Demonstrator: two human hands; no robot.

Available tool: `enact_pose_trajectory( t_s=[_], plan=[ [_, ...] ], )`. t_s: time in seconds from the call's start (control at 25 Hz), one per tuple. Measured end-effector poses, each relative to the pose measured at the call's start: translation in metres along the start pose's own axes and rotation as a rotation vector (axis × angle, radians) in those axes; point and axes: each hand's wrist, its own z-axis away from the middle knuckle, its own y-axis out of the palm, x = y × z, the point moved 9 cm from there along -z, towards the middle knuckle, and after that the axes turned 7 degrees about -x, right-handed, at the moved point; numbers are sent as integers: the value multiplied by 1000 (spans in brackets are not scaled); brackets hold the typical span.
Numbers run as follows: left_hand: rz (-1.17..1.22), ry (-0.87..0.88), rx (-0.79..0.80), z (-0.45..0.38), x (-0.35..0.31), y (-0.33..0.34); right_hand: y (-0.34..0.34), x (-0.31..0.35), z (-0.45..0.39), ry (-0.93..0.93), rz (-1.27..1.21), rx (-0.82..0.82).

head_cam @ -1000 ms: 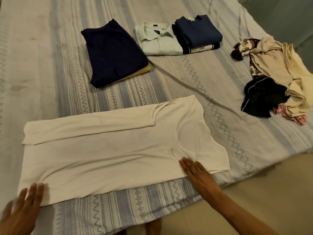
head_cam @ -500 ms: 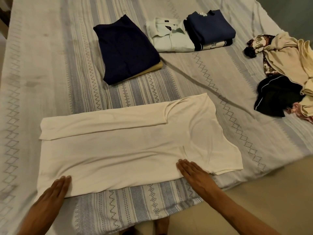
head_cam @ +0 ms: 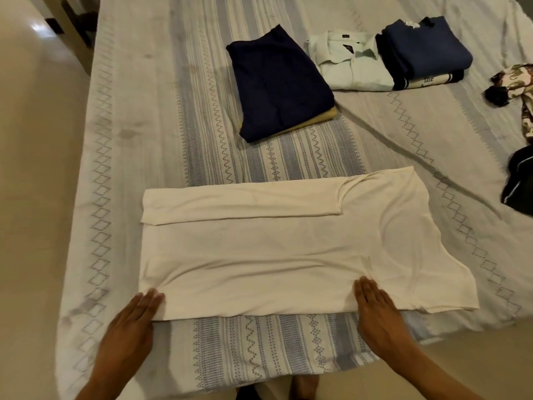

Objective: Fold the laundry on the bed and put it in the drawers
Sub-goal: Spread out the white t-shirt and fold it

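A cream T-shirt (head_cam: 274,249) lies flat across the near part of the bed (head_cam: 161,116), its far side folded inward in a long strip. My left hand (head_cam: 135,321) lies flat with straight fingers on the shirt's near left corner. My right hand (head_cam: 375,307) presses flat on the near edge further right, beside the sleeve. Folded clothes sit further back: a dark navy garment (head_cam: 279,85) on a tan one, a pale collared shirt (head_cam: 352,64), and a blue sweater (head_cam: 427,50) on a striped piece.
Unfolded laundry lies at the right edge: a patterned cloth (head_cam: 516,85) and a black garment (head_cam: 519,183). Beige floor (head_cam: 34,197) runs along the bed's left side, with dark furniture at the top left. My feet show below the bed's near edge.
My left hand has slid right and forward onto the shirt's near left corner. The view has swung left, so the bed's contents sit further right. My right hand stays on the near edge.
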Motion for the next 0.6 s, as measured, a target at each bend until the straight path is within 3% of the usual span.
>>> enact_pose_trajectory(
  t_s=[0.12, 0.2, 0.32, 0.44, 0.6],
  plan=[
    [309, -282, -192, 11, 9, -11, -36, 11, -20, 61, -60, -59],
    [517, -600, -283, 20, 21, -20, -53, 13, -46, 163, -45, 80],
    [670, -889, -177, 17, 37, -14, -73, 23, -92, 283, -81, 169],
    [785, -959, 15, 1, 48, -1, -91, 69, -150, 226, -351, 142],
    [842, -854, 102, -16, 45, -6, -116, 155, -251, -19, -482, 133]
  ],
)
